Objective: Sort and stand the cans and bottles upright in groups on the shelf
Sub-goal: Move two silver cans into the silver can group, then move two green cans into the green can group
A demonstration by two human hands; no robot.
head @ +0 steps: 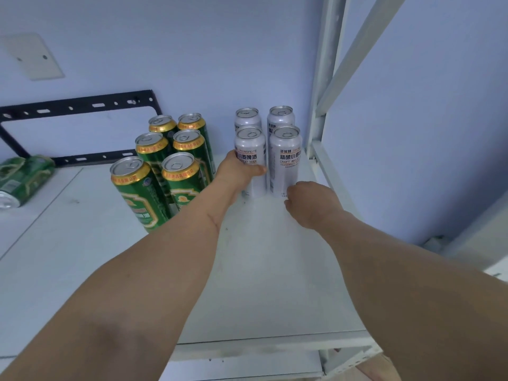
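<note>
Setting, head view: white shelf (261,270) against a pale blue wall (192,50), with a black slotted bracket (77,105) behind and a white upright frame (321,105) at the right.
Green group: six green cans (176,149) stand upright in two columns, left of centre.
Silver group: four silver cans in a square near the right frame, all upright; front-left silver can (251,149) and front-right silver can (286,155) stand just beside each other.
Left hand (236,171): wrapped round the lower body of the front-left silver can, thumb across its front.
Right hand (310,202): fingers curled at the base of the front-right silver can; whether they grip it or only touch it cannot be told.
Stray: one lying green can (24,177) rests on its side at the far left, well apart from its group.
Step, as judged: squaring up the silver front row.
Advice: press low on the cans, nudge them flush with the back pair, keep them clear of the green group, then release gently.
</note>
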